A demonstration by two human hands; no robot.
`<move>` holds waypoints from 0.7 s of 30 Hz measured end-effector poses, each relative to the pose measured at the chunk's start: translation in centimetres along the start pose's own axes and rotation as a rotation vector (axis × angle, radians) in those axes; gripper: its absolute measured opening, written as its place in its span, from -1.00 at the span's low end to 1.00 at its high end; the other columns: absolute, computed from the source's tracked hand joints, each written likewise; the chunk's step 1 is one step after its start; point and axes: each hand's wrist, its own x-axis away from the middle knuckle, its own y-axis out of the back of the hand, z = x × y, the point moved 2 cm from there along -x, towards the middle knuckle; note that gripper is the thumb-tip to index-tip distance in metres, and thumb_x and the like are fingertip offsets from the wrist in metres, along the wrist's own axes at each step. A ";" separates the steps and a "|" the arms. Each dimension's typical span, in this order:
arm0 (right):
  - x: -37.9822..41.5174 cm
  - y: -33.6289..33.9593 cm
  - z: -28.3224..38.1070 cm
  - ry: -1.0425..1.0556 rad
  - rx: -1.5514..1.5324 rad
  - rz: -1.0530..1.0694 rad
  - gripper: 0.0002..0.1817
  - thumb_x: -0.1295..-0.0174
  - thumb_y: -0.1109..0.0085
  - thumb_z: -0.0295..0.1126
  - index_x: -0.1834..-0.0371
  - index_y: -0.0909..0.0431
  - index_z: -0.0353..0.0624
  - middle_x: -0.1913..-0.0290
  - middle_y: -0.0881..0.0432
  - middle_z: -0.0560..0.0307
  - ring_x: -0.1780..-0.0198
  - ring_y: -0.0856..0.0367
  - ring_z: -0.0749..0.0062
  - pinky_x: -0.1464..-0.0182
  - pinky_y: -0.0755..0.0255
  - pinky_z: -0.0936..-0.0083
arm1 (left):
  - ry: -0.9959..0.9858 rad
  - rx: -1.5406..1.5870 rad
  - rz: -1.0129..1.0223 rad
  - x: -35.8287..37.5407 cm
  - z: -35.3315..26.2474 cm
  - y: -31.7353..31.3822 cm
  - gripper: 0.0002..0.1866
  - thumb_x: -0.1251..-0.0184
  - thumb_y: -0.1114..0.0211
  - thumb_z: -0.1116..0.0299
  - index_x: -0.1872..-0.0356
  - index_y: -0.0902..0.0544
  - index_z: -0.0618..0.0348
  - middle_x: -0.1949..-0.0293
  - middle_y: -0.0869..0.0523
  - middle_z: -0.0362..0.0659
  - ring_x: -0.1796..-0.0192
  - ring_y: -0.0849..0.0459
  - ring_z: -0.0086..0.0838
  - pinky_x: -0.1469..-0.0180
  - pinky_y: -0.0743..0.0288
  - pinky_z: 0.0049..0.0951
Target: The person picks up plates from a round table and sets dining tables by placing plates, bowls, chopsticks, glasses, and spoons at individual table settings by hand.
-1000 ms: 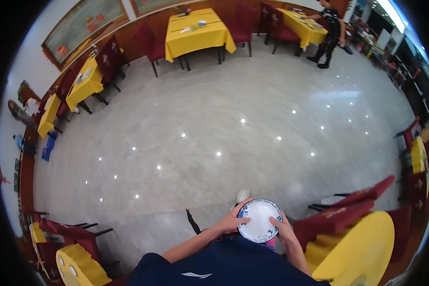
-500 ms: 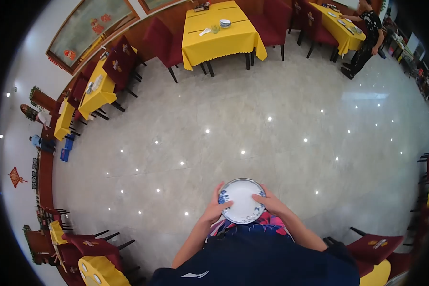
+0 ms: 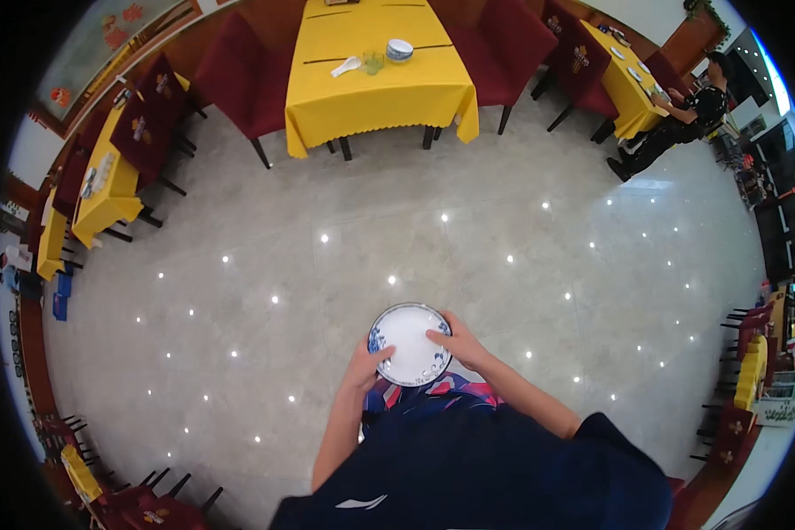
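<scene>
A white plate point(image 3: 410, 349) with blue flower patterns along its rim is held level in front of my body, above the floor. My left hand point(image 3: 363, 364) is closed on its left edge, thumb lying over the white face. On the opposite edge my right hand point(image 3: 459, 342) grips it the same way, thumb on top. The fingers of both hands are mostly hidden beneath the plate.
Ahead stands a table with a yellow cloth point(image 3: 375, 102), bearing bowls point(image 3: 399, 50), a white spoon point(image 3: 345, 66) and a glass point(image 3: 374, 62). Dark red chairs point(image 3: 249, 79) flank it. A person point(image 3: 693, 110) leans over another yellow table point(image 3: 623, 84) at right. Shiny tiled floor point(image 3: 353, 221) lies between.
The table ahead appears nearer and larger, and the view has shifted to the right. Both hands keep their hold on the plate. The person at right has bent toward their table, arms reaching over it.
</scene>
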 end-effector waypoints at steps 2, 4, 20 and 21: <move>-3.4 2.8 4.0 0.095 -0.081 -0.171 -0.38 -0.30 -0.31 -0.32 -0.35 -0.26 -0.27 -0.11 -0.52 -0.01 -0.08 -0.53 0.39 -0.13 -0.46 0.46 | -0.001 -0.019 0.065 -5.9 -5.6 -2.9 -0.41 -0.18 -0.38 0.60 -0.26 -0.40 0.41 -0.07 -0.65 0.02 -0.05 -0.70 -0.31 -0.10 -0.62 -0.31; -4.8 5.7 6.3 0.088 -0.154 -0.260 -0.39 -0.30 -0.30 -0.34 -0.35 -0.26 -0.27 -0.14 -0.50 -0.03 -0.11 -0.51 0.38 -0.15 -0.44 0.46 | 0.058 -0.220 0.130 -11.1 -9.1 -6.4 -0.40 -0.17 -0.38 0.58 -0.27 -0.41 0.39 -0.14 -0.60 0.01 -0.14 -0.62 -0.32 -0.18 -0.54 -0.34; -35.7 47.3 17.8 -0.023 -0.439 -0.397 -0.46 -0.25 -0.17 -0.49 -0.31 -0.31 -0.28 -0.13 -0.55 -0.04 -0.14 -0.54 0.32 -0.16 -0.45 0.42 | 0.163 -0.496 0.218 -60.3 -15.7 -34.1 -0.38 -0.12 -0.37 0.60 -0.26 -0.41 0.39 -0.04 -0.64 -0.03 -0.07 -0.62 -0.37 -0.18 -0.50 -0.37; -37.9 49.9 19.5 -0.085 -0.338 -0.337 -0.47 -0.24 -0.17 -0.48 -0.30 -0.33 -0.29 -0.11 -0.56 -0.05 -0.13 -0.54 0.32 -0.15 -0.44 0.43 | 0.186 -0.343 0.193 -62.0 -16.5 -35.3 -0.39 -0.12 -0.37 0.61 -0.26 -0.41 0.39 -0.03 -0.65 -0.03 -0.06 -0.63 -0.37 -0.17 -0.51 -0.36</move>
